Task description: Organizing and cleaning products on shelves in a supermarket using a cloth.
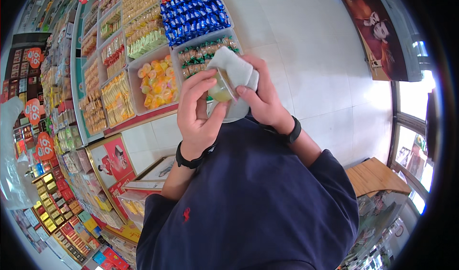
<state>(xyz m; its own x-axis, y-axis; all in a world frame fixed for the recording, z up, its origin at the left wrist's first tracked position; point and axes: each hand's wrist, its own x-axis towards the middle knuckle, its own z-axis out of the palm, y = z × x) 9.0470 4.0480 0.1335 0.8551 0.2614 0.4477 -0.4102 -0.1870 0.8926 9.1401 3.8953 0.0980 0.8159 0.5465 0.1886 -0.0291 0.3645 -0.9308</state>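
My left hand (200, 106) grips a small clear cup of pale green jelly (220, 89) between thumb and fingers. A folded white cloth (231, 66) is held in my right hand (263, 96), its thumb pressing near the cup's flat lidded side. Part of the cloth hangs below the cup. Both hands are raised in front of my chest, and each wrist has a black band. Beyond them stands a bin of orange and yellow jelly cups (159, 81), beside a bin of round snacks in green-ended wrappers (193, 56).
Blue-wrapped sweets (195, 15) fill a bin at the top. Other plastic bins hold yellow packets (118, 99) and wrapped snacks. Packed shelves (57, 198) line the left side. At right are the tiled floor (322, 90), a wooden tabletop (378, 178) and a large poster (376, 29).
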